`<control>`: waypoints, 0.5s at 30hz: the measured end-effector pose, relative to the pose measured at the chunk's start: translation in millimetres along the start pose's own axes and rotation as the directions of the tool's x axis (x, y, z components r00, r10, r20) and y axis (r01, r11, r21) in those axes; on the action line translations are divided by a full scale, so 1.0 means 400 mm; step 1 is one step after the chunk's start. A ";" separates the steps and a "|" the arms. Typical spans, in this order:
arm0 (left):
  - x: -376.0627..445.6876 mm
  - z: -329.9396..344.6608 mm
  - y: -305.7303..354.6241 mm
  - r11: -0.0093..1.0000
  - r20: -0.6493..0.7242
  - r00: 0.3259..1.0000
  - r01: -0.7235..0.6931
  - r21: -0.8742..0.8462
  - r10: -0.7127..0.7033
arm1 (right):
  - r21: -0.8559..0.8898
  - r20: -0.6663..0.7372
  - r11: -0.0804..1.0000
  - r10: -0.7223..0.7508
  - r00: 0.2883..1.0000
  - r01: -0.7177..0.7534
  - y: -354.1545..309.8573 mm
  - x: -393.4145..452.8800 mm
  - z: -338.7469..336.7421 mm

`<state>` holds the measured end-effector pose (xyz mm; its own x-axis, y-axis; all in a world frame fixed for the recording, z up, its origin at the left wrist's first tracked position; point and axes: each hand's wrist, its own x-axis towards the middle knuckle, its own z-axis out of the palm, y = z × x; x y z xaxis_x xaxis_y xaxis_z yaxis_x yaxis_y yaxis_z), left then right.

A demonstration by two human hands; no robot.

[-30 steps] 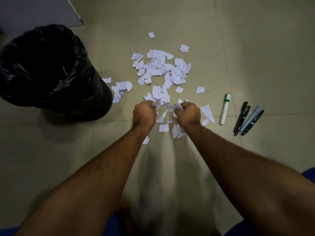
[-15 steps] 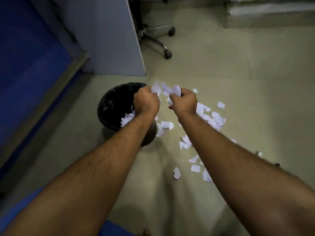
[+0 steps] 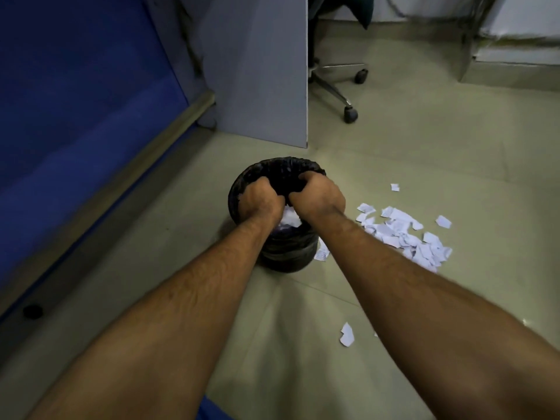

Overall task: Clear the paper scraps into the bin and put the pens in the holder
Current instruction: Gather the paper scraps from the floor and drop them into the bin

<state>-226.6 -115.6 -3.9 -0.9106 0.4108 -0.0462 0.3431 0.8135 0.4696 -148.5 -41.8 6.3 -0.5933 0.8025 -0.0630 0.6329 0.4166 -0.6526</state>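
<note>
Pale floor tiles (image 3: 424,140) fill most of what we see, with a blue partition (image 3: 75,101) running along the left and a grey desk panel (image 3: 260,71) standing behind the bin. Beyond the panel we can make out the chrome legs and castors of an office chair (image 3: 339,83).

We hold both hands over the mouth of the round bin (image 3: 288,253), which is lined with a black bag. Our left hand (image 3: 260,201) and our right hand (image 3: 318,195) sit side by side, nearly touching, knuckles up and fingers curled downward into the opening. Whether those fingers are clamped on paper or loosening we cannot tell, since the palms face away from us. Between the wrists we glimpse white scraps inside the bin (image 3: 291,221).

To the right of the bin a heap of torn paper scraps (image 3: 403,234) lies on the tiles, with a few strays around it and one lone scrap (image 3: 347,334) nearer to us, below the right forearm. Some pieces carry lines of print, but they are too small and blurred for us to read. No brand or label on the bin is legible.
</note>
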 end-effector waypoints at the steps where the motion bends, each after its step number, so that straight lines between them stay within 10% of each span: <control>1: -0.007 0.008 0.008 1.000 0.007 1.000 -0.017 -0.002 0.017 | 0.022 -0.008 1.000 0.009 1.000 -0.009 0.010 0.000 -0.008; 15: -0.197 0.236 0.248 0.904 0.222 0.884 -0.428 0.026 0.412 | 0.266 -0.123 0.950 0.202 0.972 -0.164 0.422 -0.075 -0.135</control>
<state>-99.0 -28.4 -36.7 -0.6121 0.7896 -0.0435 0.7053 0.5699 0.4216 3.0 27.4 -61.4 -0.3879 0.9163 -0.1000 0.5662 0.1512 -0.8103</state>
